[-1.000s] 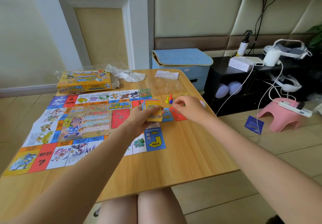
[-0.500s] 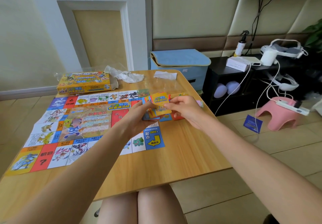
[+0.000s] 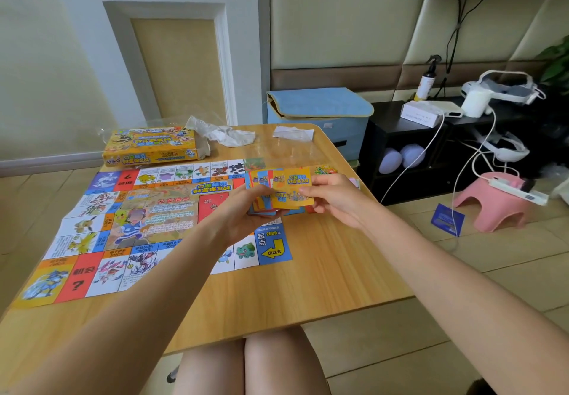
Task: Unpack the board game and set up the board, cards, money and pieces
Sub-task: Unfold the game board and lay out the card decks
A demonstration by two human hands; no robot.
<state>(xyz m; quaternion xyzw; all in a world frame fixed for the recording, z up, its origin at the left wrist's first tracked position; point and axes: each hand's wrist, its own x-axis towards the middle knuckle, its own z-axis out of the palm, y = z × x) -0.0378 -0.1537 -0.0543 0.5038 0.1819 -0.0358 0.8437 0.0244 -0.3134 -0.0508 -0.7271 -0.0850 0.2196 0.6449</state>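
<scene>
Glossy printed cards, smooth wood-grain table (satin sheen), creased paper board

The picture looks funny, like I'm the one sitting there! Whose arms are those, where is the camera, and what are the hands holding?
The camera sits on a person's head and looks down, so you see what they see: their own two arms, and their knees under the wooden table. There is no machine here, only bare hands. The left hand holds a fanned bunch of game cards. The right hand pinches one yellow card at the front of the bunch. Spread flat on the table is the colourful game board. Behind it lies the yellow game box, with crumpled plastic wrap beside it. On the floor to the right stands a pink stool.
</scene>
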